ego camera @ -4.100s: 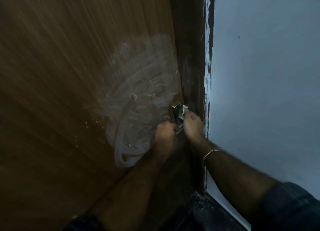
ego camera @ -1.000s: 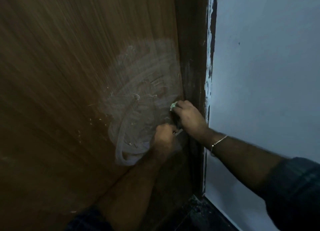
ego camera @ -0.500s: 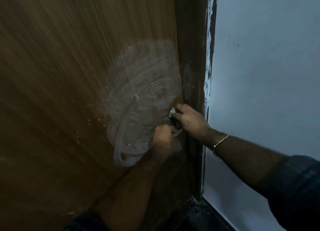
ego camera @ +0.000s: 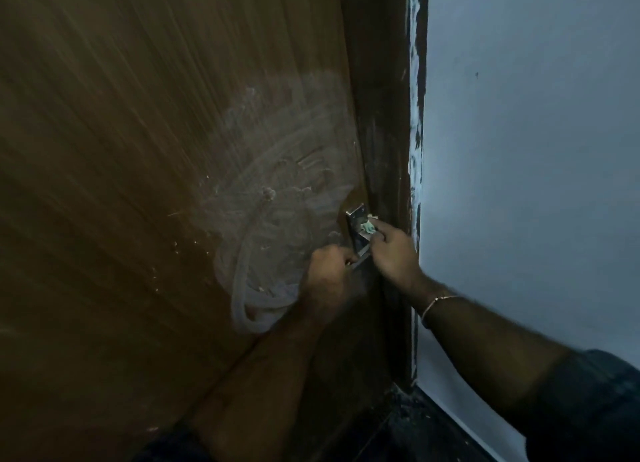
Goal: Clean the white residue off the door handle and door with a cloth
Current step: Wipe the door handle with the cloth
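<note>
A brown wooden door (ego camera: 121,184) fills the left of the view, with swirls of white residue (ego camera: 277,191) smeared across it beside the lock. The metal handle plate (ego camera: 356,219) sits at the door's right edge. My left hand (ego camera: 329,271) grips the lever of the handle below the plate. My right hand (ego camera: 391,250) pinches a small pale green cloth (ego camera: 367,226) and presses it against the plate's right side. Most of the cloth is hidden in my fingers.
A dark door frame (ego camera: 384,115) runs down right of the door, with white paint flecks along its edge (ego camera: 415,132). A plain pale wall (ego camera: 536,150) lies to the right. Dark floor (ego camera: 415,427) shows at the bottom.
My right hand has slid with the cloth from the plate's upper left down to its right side, uncovering the plate's top. My left hand stays on the lever.
</note>
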Demonstrator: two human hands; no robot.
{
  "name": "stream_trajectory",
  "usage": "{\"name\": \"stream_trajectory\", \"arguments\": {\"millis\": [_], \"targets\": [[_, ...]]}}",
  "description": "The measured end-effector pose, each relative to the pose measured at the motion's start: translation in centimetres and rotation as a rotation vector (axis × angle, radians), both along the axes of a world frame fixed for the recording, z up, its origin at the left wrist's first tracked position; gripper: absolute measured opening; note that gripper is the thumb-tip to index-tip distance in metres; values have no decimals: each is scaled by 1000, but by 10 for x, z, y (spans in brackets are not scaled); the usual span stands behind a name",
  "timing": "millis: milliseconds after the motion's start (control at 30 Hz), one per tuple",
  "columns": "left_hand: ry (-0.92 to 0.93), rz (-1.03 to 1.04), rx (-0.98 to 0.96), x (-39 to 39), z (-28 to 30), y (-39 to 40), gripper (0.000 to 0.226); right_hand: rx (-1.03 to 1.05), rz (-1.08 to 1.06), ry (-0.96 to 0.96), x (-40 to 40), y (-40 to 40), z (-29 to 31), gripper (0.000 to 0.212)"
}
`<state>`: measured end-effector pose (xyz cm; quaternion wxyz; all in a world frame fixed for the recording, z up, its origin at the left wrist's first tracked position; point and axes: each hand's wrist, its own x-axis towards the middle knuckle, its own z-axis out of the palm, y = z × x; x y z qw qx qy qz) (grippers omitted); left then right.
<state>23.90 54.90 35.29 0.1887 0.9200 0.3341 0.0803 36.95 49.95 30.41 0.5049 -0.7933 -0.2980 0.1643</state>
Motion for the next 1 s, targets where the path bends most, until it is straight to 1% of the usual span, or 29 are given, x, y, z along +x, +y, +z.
{"name": "stream_trajectory", "arguments": {"millis": [133, 233, 300, 367, 433, 500, 567, 667, 767, 833, 900, 1000], "targets": [[30, 6, 5, 3, 2, 3, 27, 107, -6, 299, 4, 4, 0, 32], [12, -14, 15, 2, 0, -2, 24, 207, -110, 726, -3, -2, -11, 34], [-11, -29, 14, 3, 3, -5, 20, 253, -110, 960, -7, -6, -15, 39], [-32, -37, 22, 4, 5, -4, 17, 320, -103, 1105, -18, -5, -22, 40], [-31, -43, 20, 4, 7, -4, 15, 495, -156, 1219, -36, -3, -27, 34], [-28, -47, 14, 5, 5, -3, 14, 642, -182, 1259, -47, 1, -28, 32], [-19, -31, -3, 3, 3, -4, 16, 705, -218, 1253, -52, 4, -31, 33], [-77, -50, 42, 1, 3, -6, 20, 709, -263, 1134, -51, 13, -32, 34], [-138, -70, 68, 1, 6, -8, 19, 702, -322, 977, -43, 21, -33, 27], [-142, -68, 64, 1, 6, -8, 19, 700, -338, 948, -41, 26, -40, 26], [-99, -53, 58, 0, 5, -5, 20, 713, -330, 975, -44, 31, -49, 27], [-70, -28, 57, 0, 2, -3, 23, 749, -338, 1138, -44, 31, -58, 32]]}}
